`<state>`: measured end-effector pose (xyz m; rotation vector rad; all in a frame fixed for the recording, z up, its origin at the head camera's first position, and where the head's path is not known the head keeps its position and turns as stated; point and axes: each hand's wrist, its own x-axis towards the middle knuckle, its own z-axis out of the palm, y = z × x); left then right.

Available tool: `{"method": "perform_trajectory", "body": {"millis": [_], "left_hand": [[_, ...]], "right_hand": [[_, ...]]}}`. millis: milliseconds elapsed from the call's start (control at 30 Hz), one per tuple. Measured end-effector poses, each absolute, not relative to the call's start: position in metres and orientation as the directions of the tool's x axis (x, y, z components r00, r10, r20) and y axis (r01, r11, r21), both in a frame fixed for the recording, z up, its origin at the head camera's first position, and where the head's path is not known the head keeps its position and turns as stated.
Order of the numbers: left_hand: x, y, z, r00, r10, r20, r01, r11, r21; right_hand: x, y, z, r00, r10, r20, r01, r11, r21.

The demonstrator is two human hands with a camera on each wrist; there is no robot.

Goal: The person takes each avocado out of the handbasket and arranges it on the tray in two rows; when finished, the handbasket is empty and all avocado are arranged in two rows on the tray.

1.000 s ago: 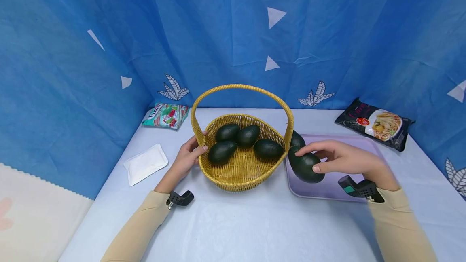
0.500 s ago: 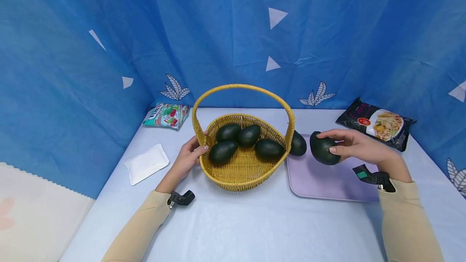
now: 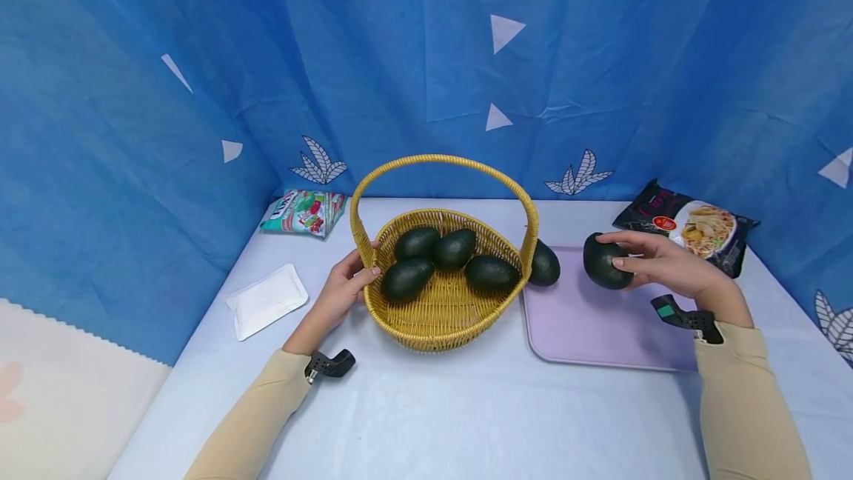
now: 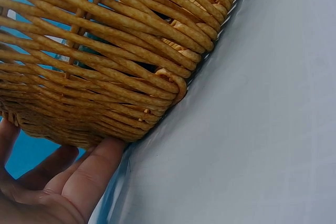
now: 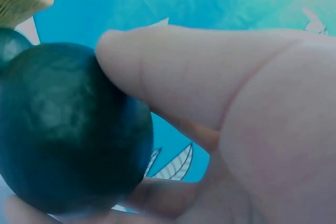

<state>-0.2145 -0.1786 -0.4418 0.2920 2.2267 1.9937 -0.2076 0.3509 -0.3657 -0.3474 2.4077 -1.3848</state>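
A yellow wicker basket (image 3: 426, 328) with a tall arched handle holds several dark green avocados (image 3: 406, 278). At its left side my left hand (image 3: 343, 287) grips the rim, thumb over the edge. From below, the left wrist view shows fingers against the woven wall (image 4: 105, 77). Over the back part of the lilac tray (image 3: 600, 339), my right hand (image 3: 673, 272) holds an avocado (image 3: 605, 264) between thumb and fingers. The same avocado (image 5: 73, 129) fills the left of the right wrist view. Another avocado (image 3: 545, 265) lies at the tray's left back corner, partly hidden by the basket.
A black noodle packet (image 3: 693, 224) lies behind the tray at right. A green snack bag (image 3: 305, 212) lies at the back left, and a white packet (image 3: 268, 301) nearer. A blue curtain (image 3: 426, 80) hangs behind the white table.
My right hand has carried the avocado from beside the basket to the right and back over the tray, uncovering the avocado at the tray's corner. The left hand and basket have stayed put.
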Motion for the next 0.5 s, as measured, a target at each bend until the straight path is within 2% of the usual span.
{"method": "perform_trajectory", "body": {"millis": [500], "left_hand": [[-0.214, -0.179, -0.442, -0.970, 0.242, 0.040, 0.066, 0.100, 0.993]], "right_hand": [[-0.220, 0.363, -0.393, -0.918, -0.330, -0.221, 0.025, 0.507, -0.862]]}}
